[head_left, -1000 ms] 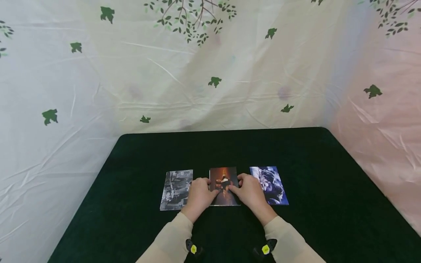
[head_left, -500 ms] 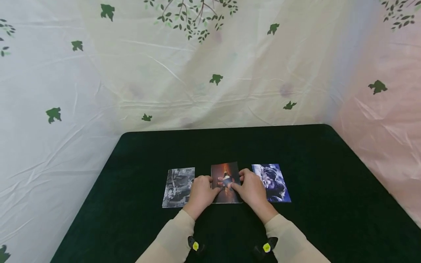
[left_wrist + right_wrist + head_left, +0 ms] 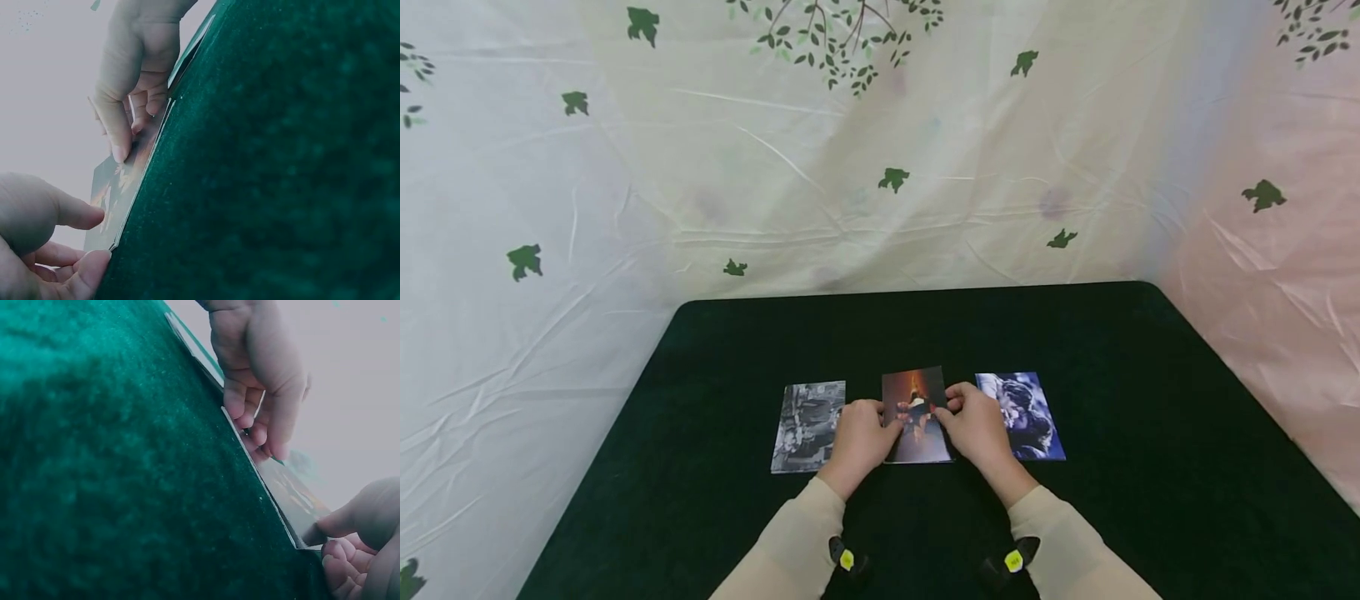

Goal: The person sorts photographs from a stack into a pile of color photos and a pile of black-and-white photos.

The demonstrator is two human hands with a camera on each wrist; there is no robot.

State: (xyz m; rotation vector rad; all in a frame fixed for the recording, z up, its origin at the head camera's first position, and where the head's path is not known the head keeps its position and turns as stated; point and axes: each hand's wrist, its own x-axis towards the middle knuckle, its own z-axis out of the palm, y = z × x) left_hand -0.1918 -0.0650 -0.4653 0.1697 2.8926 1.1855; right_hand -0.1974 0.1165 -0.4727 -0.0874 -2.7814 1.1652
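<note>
The middle picture [image 3: 919, 410], with a warm orange glow on its dark print, is at the near middle of the green table [image 3: 700, 483], between two other pictures. The wrist views show its near edge close along the tabletop; whether the rest lies flat, I cannot tell. The left hand [image 3: 860, 435] pinches its left side, thumb on the printed face and fingers bent at the edge. The right hand [image 3: 979, 427] pinches the right side the same way, the two thumbs apart.

Just beyond the left hand lies a grey picture [image 3: 805, 427], its right edge partly hidden behind that hand. On the other side a blue picture [image 3: 1028, 417] lies slightly turned, the right hand covering part of its left edge. These two neighbours leave only narrow strips of table on either side of the middle one.

Pale sleeves [image 3: 793, 542] reach in from the near side, a black gadget [image 3: 847, 560] with a yellow patch at each wrist. Behind the table hangs a creased cloth [image 3: 775, 200] printed with green leaves.
</note>
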